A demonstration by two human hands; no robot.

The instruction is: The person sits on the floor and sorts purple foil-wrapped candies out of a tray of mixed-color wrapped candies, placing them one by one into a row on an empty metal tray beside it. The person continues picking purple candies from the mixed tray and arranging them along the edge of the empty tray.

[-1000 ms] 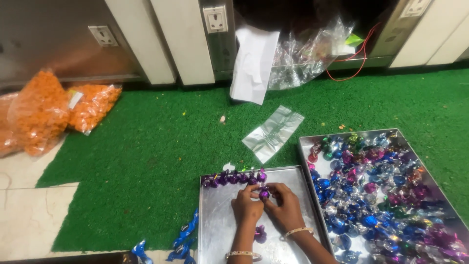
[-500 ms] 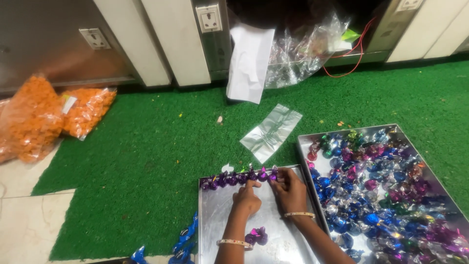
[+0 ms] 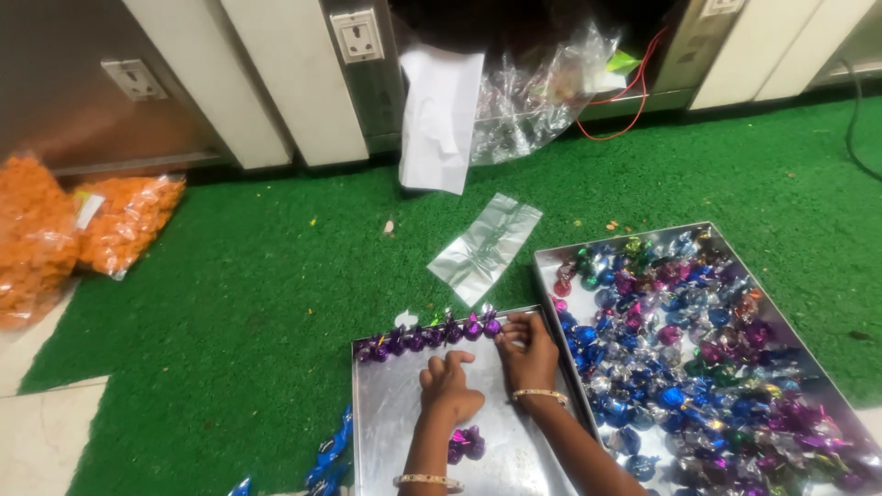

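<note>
right hand point(image 3: 530, 352) | apparently pinching end purple candy point(image 3: 491, 326) | left hand point(image 3: 448, 390) loose, beside row

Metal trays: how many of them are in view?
2. One metal tray lies under both hands with a row of purple candies; the other tray on its right holds mixed candies.

There is just one camera, up on the person's head. It looks down and forward, close over the steel tray point(image 3: 404, 432), across the green mat point(image 3: 230, 303) to the wall point(image 3: 285, 83).
</note>
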